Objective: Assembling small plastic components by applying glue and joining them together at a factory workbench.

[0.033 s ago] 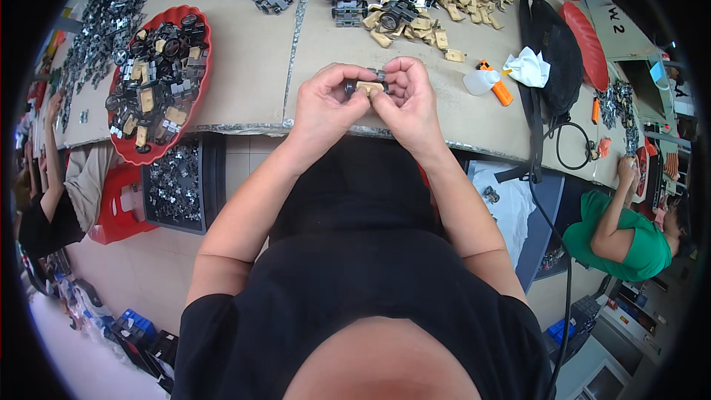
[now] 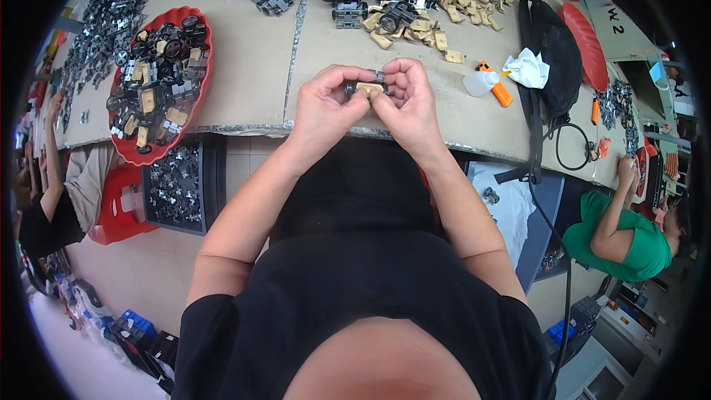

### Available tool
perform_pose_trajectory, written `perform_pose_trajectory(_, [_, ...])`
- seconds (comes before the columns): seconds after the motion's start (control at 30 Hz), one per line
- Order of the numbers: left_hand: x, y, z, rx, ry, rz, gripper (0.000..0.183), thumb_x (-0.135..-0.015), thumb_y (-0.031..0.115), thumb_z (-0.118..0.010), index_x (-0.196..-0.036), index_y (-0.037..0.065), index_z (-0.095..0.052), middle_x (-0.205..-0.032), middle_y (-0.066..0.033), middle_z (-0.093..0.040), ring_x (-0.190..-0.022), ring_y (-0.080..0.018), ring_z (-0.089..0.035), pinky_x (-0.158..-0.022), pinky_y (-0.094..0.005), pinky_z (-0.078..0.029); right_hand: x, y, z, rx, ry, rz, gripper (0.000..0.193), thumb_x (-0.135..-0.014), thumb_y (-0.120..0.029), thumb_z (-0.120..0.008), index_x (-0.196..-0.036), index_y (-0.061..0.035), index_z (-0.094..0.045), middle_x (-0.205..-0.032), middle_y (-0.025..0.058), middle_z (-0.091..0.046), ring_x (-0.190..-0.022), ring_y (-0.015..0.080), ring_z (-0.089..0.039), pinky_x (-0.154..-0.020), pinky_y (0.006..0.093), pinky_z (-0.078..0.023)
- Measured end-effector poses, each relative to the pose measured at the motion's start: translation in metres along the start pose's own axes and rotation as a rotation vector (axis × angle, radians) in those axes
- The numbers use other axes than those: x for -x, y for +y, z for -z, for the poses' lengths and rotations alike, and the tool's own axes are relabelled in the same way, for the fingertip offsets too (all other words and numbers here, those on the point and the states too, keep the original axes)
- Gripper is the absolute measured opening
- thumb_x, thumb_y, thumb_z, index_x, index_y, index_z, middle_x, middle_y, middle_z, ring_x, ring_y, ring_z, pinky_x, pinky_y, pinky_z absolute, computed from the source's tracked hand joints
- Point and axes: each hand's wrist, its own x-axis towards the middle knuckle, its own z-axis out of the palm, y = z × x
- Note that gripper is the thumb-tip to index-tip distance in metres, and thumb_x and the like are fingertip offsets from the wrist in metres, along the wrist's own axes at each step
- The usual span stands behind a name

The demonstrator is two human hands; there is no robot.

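Note:
My left hand and my right hand meet over the table's near edge. Between their fingertips is a small toy car chassis with black wheels and a tan plastic piece on its near side. Both thumbs press on the tan piece, and curled fingers hide much of the chassis. Whether the two parts are joined, I cannot tell. Beyond my hands lies a pile of black and grey wheeled chassis, beside a heap of loose tan pieces.
A red scalloped tray of assembled parts stands left, overhanging the edge. To the right are a white bottle, an orange tool, crumpled tissue and a black bag with a cable. Co-workers sit at both sides.

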Motion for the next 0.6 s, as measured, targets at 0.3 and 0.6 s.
perform_pose_trajectory(0.3, [-0.001, 0.01, -0.005, 0.209, 0.02, 0.154, 0.023, -0.087, 0.008, -0.053, -0.106, -0.005, -0.055, -0.095, -0.0082, -0.06, -0.075, -0.0092, -0.058, -0.065, -0.0217, -0.05, 0.001, 0.003, 0.005, -0.204, -0.008, -0.035, 0.033, -0.08, 0.001, -0.057, -0.108, 0.0017, -0.04, -0.089, 0.0109, -0.058, -0.077, 0.0106, -0.058, -0.066, 0.0219, -0.048])
perform_pose_trajectory(0.6, [-0.006, 0.012, 0.002, 0.078, -0.081, 0.256, 0.046, -0.092, 0.037, -0.044, -0.108, -0.006, -0.054, -0.079, -0.0122, -0.059, -0.062, -0.0129, -0.058, -0.053, -0.0216, -0.048, 0.0, 0.001, 0.011, -0.189, -0.012, -0.06, 0.03, -0.088, -0.017, -0.054, -0.108, 0.0033, -0.046, -0.077, 0.0079, -0.059, -0.062, 0.0084, -0.054, -0.055, 0.0199, -0.043])
